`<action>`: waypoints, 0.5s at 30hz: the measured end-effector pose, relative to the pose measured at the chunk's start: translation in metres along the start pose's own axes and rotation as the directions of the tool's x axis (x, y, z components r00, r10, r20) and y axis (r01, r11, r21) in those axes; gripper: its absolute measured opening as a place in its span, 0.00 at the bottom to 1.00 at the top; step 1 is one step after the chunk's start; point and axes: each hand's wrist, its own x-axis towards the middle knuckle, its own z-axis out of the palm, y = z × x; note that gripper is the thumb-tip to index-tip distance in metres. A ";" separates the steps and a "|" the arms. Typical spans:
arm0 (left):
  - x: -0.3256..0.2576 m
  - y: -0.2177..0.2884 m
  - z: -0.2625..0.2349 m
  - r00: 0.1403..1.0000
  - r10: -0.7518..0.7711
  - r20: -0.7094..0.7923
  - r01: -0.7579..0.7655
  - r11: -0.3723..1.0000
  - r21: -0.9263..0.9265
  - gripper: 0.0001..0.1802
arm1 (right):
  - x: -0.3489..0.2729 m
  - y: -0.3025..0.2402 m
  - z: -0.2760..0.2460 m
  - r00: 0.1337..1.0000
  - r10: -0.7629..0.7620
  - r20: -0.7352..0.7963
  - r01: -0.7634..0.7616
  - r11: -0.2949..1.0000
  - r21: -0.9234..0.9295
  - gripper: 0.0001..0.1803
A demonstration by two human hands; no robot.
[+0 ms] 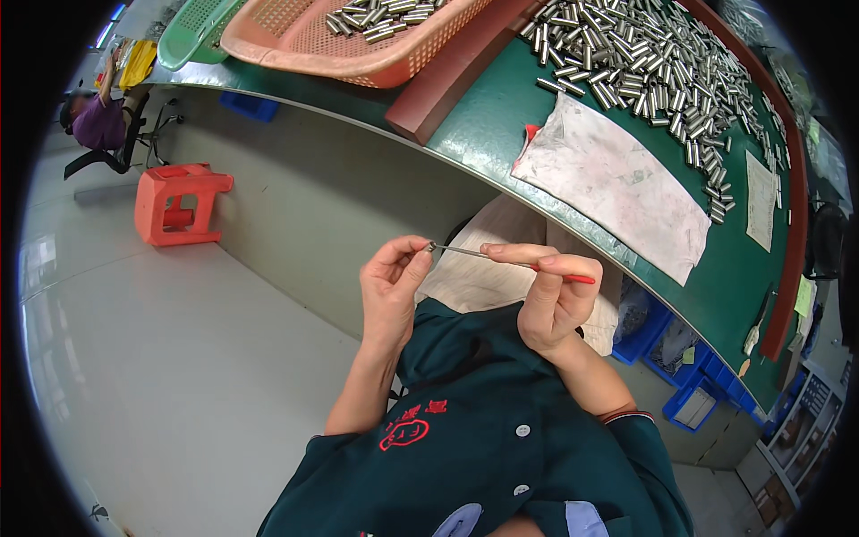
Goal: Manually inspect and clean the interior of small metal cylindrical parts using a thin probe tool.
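My left hand point(389, 286) pinched a small metal part point(430, 247); my right hand point(557, 300) was clamped on a red-handled tool point(580, 279), tip at the part, couldn't tell if inside. Hands apart, near side of green table point(734, 286). Metal cylinders point(646, 67) lay far right.

Left hand point(389, 288) near right hand point(559, 302), fingers point(403, 247) apparently pinched
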 end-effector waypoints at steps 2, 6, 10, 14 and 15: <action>-0.001 0.000 -0.002 1.000 -0.008 0.008 0.008 1.000 -0.021 0.07 | 0.001 0.002 0.000 1.000 0.012 -0.019 -0.012 1.000 0.011 0.04; 0.000 0.005 -0.006 1.000 -0.001 0.030 0.002 1.000 -0.015 0.05 | 0.003 0.002 0.002 0.992 0.095 -0.080 -0.090 0.994 0.061 0.04; 0.003 0.010 -0.013 0.991 0.071 0.113 -0.084 0.990 0.113 0.04 | 0.003 0.006 0.001 0.986 0.138 -0.089 -0.129 0.986 0.103 0.04; 0.002 0.018 -0.014 0.981 0.067 0.182 -0.099 0.981 0.169 0.04 | 0.003 0.004 0.003 0.974 0.196 -0.117 -0.179 0.974 0.140 0.04; 0.003 0.019 -0.015 0.979 0.049 0.200 -0.084 0.982 0.167 0.04 | 0.002 0.004 0.003 0.964 0.224 -0.141 -0.203 0.968 0.147 0.04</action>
